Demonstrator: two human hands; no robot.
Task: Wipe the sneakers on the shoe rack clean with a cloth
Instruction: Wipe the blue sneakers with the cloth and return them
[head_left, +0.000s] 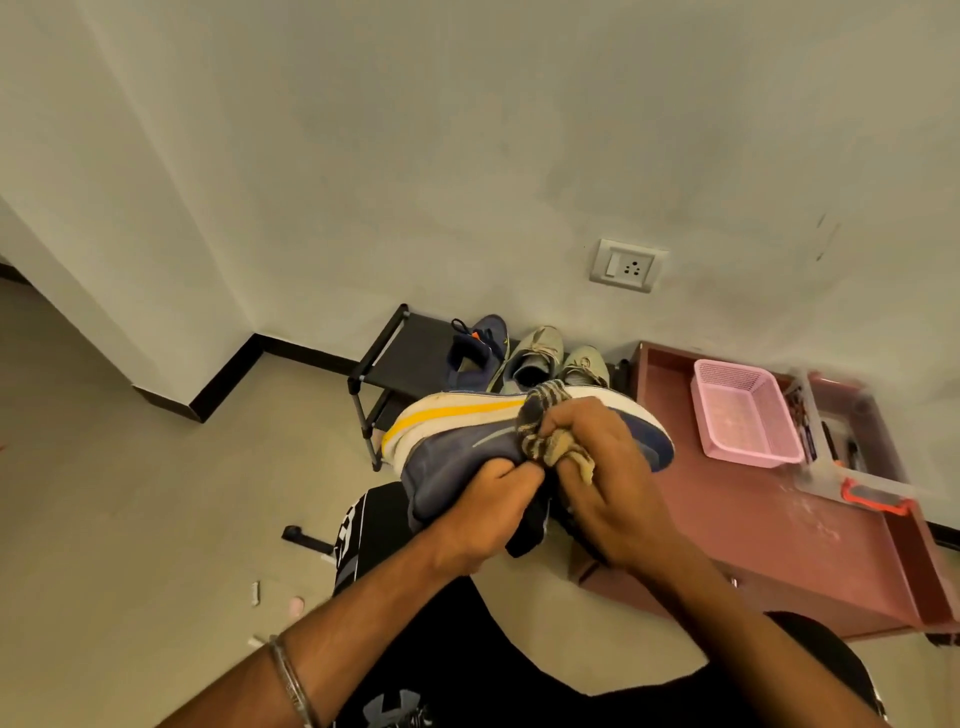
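Sideways, left hand (480, 512) grips sneaker (467, 441); right hand (597, 467) clutches cloth (545, 431) against it.

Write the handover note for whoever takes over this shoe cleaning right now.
Left hand: grips the blue sneaker with the yellow-striped white sole, held on its side above the lap.
Right hand: holds the crumpled striped beige cloth against that sneaker's sole edge.
On the black metal shoe rack: one matching blue sneaker and a pair of grey-green sneakers.
Done: wiping of the held sneaker is under way; how clean it is cannot be told.
Left: finish it, put it back, then wipe the three on the rack.
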